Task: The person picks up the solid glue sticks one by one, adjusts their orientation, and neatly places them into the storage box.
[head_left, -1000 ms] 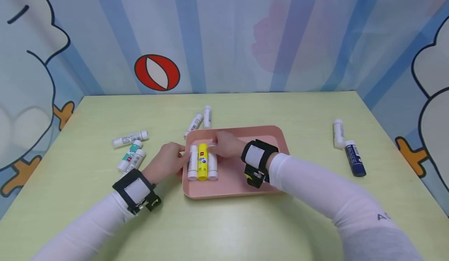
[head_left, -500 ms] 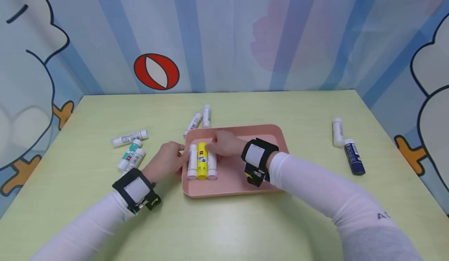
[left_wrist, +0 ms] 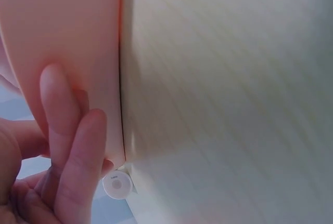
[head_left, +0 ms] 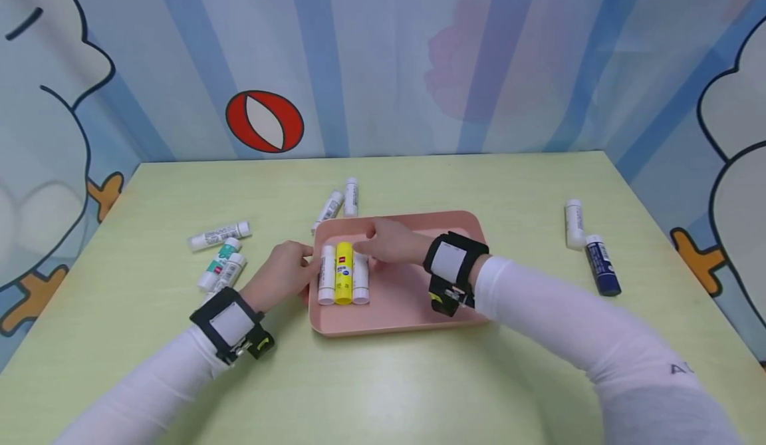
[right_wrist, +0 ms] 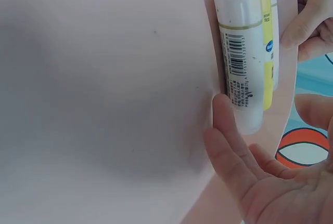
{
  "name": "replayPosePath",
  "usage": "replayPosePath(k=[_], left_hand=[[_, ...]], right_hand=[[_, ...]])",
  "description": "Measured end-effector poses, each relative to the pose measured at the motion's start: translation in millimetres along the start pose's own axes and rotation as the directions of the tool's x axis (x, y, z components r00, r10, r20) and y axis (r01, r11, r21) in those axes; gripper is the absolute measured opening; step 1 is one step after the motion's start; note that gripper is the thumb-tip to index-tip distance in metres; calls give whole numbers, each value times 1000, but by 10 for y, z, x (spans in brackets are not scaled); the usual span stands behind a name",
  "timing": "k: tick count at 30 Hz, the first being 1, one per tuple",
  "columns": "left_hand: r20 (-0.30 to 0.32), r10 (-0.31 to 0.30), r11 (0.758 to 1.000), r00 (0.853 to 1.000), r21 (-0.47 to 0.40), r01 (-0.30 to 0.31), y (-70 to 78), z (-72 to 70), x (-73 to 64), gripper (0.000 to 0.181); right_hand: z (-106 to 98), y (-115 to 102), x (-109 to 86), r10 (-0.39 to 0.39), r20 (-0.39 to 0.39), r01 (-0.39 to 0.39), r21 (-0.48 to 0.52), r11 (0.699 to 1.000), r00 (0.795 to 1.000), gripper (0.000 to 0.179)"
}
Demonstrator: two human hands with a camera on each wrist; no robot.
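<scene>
Three glue sticks lie side by side at the left end of the pink tray [head_left: 407,298]: a white glue stick [head_left: 326,276], a yellow glue stick [head_left: 344,275] and another white glue stick [head_left: 361,280]. My left hand [head_left: 280,273] grips the tray's left rim, its fingers [left_wrist: 62,104] against the outer wall in the left wrist view. Over the tray, my right hand [head_left: 395,243] is at the far end of the right-hand white stick. In the right wrist view its fingertips [right_wrist: 222,110] are by that stick's end, while the thumb stands apart from it.
Left of the tray lie a white glue stick [head_left: 219,236], a teal-and-white one [head_left: 220,263] and another white one [head_left: 229,272]. Two white glue sticks [head_left: 351,197] lie behind the tray. Far right are a white stick [head_left: 574,224] and a dark blue one [head_left: 602,267].
My right hand has loosened from the right-hand white glue stick and shifted slightly right. The left hand stays at the tray's rim, and the three sticks keep their places.
</scene>
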State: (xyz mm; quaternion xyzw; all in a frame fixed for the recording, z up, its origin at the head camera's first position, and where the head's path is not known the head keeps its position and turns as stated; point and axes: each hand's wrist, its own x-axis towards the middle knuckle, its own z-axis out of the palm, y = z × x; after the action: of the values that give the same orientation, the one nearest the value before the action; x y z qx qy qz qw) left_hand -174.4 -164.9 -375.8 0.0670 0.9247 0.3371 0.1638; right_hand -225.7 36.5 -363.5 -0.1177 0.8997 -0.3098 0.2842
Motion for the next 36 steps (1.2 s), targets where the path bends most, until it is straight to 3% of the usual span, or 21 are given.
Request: replayPosePath(k=[4, 9, 14, 19, 22, 28, 33, 36], left_hand=[[-3, -2, 1000, 1000, -3, 1, -4, 1, 2, 20], [-1, 9, 1000, 1000, -19, -9, -7, 0, 0, 20], [-1, 3, 1000, 1000, -7, -3, -15, -10, -1, 23], [0, 6, 1000, 1000, -17, -6, -36, 1, 13, 23], [3, 5, 1000, 1000, -28, -4, -46, 8, 18, 21], [-11, -6, 999, 1000, -33, 6, -45, 8, 15, 21], [-13, -13, 999, 1000, -42, 13, -41, 14, 9, 22], [-11, -12, 999, 1000, -42, 12, -41, 13, 10, 23]], right_hand=[[-55, 21, -127, -42, 10, 42, -4, 999, 999, 42], [-155, 79, -350, -87, 27, 85, 64, 994, 996, 41], [-348, 176, -557, -122, -49, 128, 138, 982, 991, 42], [-630, 330, -739, -244, -210, 287, 207, 935, 947, 39], [-800, 478, -840, -274, -293, 341, 206, 917, 916, 40], [-1024, 791, -1033, -256, -427, 328, 101, 939, 867, 44], [-1103, 1110, -1170, -223, -489, 225, -56, 973, 843, 53], [-1124, 1306, -1246, -234, -508, 134, -226, 965, 829, 60]])
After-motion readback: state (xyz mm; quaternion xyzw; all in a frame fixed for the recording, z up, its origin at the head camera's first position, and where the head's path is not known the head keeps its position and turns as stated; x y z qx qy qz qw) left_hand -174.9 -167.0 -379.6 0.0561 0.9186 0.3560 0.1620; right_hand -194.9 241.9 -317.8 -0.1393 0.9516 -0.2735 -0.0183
